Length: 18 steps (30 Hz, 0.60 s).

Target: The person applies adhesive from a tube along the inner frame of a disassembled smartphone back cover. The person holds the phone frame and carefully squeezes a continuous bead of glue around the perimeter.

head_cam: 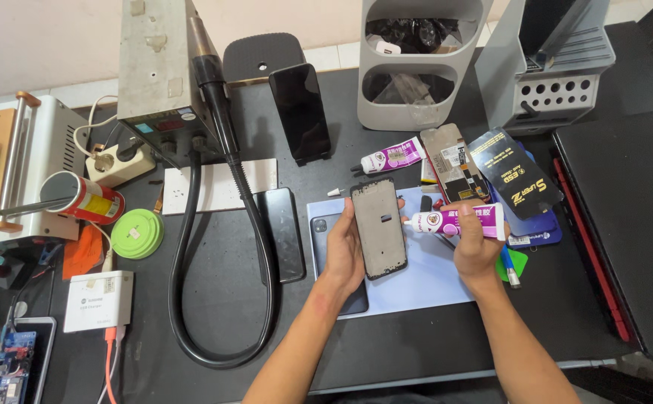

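L hand (344, 251) holds phone frame (377, 227); R hand (474, 243) grips glue tube (457, 221).

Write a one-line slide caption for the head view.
Left hand steadies a phone frame; right hand aims a glue tube at it.

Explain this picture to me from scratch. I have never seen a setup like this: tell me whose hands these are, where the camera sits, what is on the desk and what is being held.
The single picture comes from a camera worn on a person's head, looking down at their own bare hands over a dark desk. The left hand holds a phone frame upright; the right hand holds a small glue tube, nozzle pointing at the frame's edge. Beneath lies a pale blue mat. Around: a second glue tube, a black hose from a grey machine, a green round lid, a closed laptop.
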Tool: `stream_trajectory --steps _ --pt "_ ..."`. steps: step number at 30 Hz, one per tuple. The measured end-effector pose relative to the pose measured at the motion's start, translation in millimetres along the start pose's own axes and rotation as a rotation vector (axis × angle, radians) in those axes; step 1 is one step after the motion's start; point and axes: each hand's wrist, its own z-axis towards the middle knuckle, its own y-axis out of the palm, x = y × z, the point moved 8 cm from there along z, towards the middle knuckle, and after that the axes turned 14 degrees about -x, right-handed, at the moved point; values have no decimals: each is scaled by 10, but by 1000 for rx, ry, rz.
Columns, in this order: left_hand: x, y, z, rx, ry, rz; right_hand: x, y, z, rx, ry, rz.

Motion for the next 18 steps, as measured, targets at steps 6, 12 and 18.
stream_trajectory --steps 6,12,18 --pt "0 -8 -1 -6 3 7 -22 10 -4 -11 -41 -14" --pt "-12 -15 3 -5 1 -8 27 3 -8 5 -12 -17" --pt "-15 -19 4 0 1 -18 67 6 -13 3 36 8"
